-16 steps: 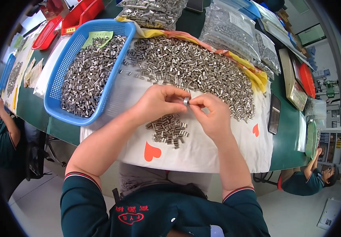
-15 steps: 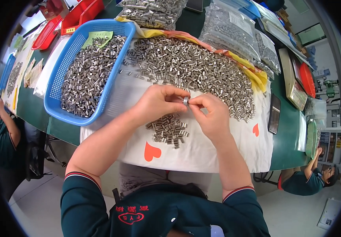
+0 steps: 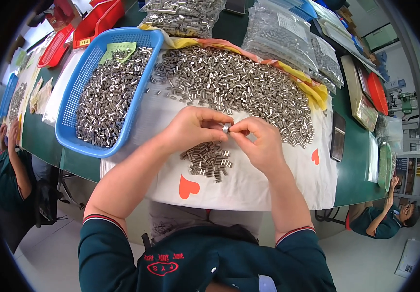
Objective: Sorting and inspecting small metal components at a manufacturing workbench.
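Pinched between the closed fingers of the left hand (image 3: pixel 189 128) and the right hand (image 3: pixel 262 142), a small metal ring (image 3: pixel 226 128) hangs above a white cloth (image 3: pixel 249 187) near a little pile of metal pins (image 3: pixel 206 158), almost unmoved from half a second ago, suggesting unfinished close handwork.

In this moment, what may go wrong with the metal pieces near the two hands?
The small metal piece, pinched at the fingertips of the left hand and right hand, might slip. The left hand, close to the small pile, might brush it apart. The large heap lies loose nearby, so pieces could roll and mix.
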The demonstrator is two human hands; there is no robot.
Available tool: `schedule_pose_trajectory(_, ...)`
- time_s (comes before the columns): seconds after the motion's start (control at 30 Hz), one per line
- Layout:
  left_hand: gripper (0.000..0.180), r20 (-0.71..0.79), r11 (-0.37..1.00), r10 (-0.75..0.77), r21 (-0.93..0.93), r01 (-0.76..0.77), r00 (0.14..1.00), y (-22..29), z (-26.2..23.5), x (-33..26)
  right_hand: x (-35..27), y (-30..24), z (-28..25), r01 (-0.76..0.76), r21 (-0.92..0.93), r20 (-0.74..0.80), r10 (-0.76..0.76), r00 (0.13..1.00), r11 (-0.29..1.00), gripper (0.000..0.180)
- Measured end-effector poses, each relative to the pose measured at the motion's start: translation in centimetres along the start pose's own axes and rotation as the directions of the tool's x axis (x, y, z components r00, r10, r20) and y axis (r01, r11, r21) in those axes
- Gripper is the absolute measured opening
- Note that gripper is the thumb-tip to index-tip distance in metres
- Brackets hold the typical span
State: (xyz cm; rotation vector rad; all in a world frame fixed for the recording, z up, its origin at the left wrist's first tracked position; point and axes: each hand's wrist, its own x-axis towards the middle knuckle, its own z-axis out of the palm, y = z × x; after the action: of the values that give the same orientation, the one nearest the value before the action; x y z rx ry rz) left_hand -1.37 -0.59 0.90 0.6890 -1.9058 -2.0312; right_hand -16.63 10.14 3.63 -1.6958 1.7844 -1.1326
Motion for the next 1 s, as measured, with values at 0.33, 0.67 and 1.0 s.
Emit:
schedule_pose_trajectory(0.33,0.034,0.036,0.990,-0.002,-0.138,0.007,0.999,-0.5,0.0,-0.2,0.5,1.4,-1.5,-0.260,0.226,0.204,0.215,0.955,0.939,0.010)
schedule_pose_trajectory(0.67,0.035,0.034,0.998,-0.049,-0.030,0.050,0.998,0.2,0.3,0.1,0.8,2.8,-1.1,-0.474,0.431,0.390,0.316,0.865,0.768,0.009)
schedule_pose_trajectory(1.0,0.034,0.014,0.990,-0.075,-0.123,0.076,0.997,-0.2,0.1,0.0,0.8,3.2,-0.2,-0.472,0.521,0.360,0.319,0.877,0.711,0.006)
